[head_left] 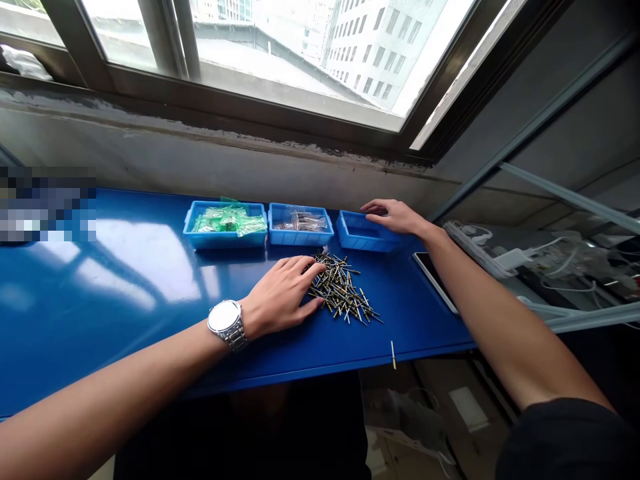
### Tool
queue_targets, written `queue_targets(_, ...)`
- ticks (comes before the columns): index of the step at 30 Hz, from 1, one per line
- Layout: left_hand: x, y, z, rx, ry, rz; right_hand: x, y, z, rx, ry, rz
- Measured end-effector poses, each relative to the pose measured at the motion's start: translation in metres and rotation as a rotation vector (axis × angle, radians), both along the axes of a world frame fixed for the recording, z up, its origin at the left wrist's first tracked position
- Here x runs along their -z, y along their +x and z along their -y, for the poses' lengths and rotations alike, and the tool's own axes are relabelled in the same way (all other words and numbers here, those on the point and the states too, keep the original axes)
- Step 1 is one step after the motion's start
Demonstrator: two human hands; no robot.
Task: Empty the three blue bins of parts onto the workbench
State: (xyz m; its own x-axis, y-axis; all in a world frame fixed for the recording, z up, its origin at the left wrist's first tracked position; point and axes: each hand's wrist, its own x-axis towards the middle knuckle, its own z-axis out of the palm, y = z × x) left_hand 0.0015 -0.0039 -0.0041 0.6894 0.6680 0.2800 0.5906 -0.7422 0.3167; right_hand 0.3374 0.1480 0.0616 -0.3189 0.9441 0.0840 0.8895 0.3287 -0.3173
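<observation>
A pile of small metal pins (344, 292) lies on the blue table (125, 280). My left hand (283, 293), with a silver watch on its wrist, rests flat beside the pile, fingertips touching its left edge. My right hand (395, 215) reaches over the rightmost small blue bin (361, 235), palm down with fingers apart, touching its far right rim. It holds nothing that I can see. That bin looks empty.
Two more blue bins stand in a row to the left: one with green packets (225, 225), one with clear bags (300, 225). A single pin (393, 353) lies near the front edge. A tablet (434, 280) rests at the table's right end, cables beyond.
</observation>
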Motion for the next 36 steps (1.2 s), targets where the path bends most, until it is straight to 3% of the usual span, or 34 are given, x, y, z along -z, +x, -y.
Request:
queue_targets(2, 0.000, 0.000, 0.000, 0.002, -0.001, 0.001, -0.009, -0.011, 0.022, 0.018, 0.082, 0.019)
queue_targets(5, 0.000, 0.000, 0.000, 0.001, -0.008, 0.007, -0.030, -0.030, 0.077, -0.048, 0.192, 0.004)
queue_targets(9, 0.001, 0.001, 0.000, 0.007, -0.010, 0.024, -0.052, -0.048, 0.153, -0.173, -0.104, 0.048)
queue_targets(12, 0.002, 0.001, 0.001, 0.003, -0.009, 0.019, -0.052, -0.048, 0.175, -0.144, -0.102, 0.103)
queue_targets(17, 0.002, 0.002, 0.000, -0.024, -0.014, 0.025, -0.017, -0.019, 0.143, 0.033, 0.139, 0.100)
queue_targets(22, 0.002, 0.000, -0.002, -0.043, -0.035, 0.015, 0.019, 0.001, 0.108, -0.021, 0.140, 0.115)
queue_targets(36, 0.003, 0.000, -0.004, -0.006, -0.086, 0.069, 0.031, -0.009, 0.104, -0.007, 0.151, 0.013)
